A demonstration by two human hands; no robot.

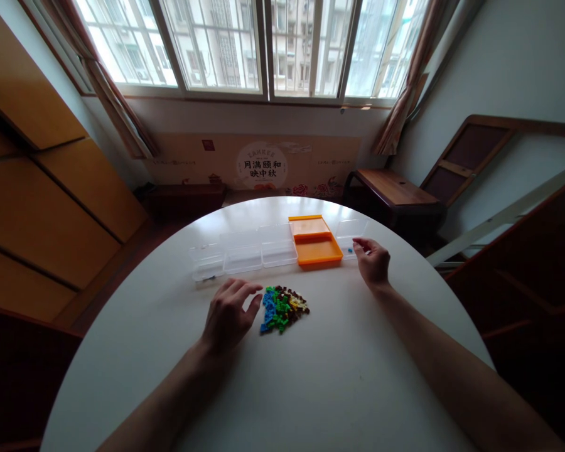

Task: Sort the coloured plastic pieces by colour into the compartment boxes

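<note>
A small pile of coloured bricks point(283, 307), blue, green, brown and yellow, lies on the round white table point(311, 389). My left hand point(230, 314) rests just left of the pile, fingers spread and curved, fingertips touching its edge. My right hand point(373, 259) hovers by the rightmost clear box point(349, 233), fingers loosely pinched over it; a tiny blue piece point(349, 250) lies in that box. An orange tray with its lid point(314, 242) stands between the clear boxes.
Three more clear plastic boxes point(242, 254) line up left of the orange tray. Beyond the table are a wooden bench point(393, 188), a decorated cardboard panel point(258, 164) under the window, and wooden cabinets point(51, 188) at left.
</note>
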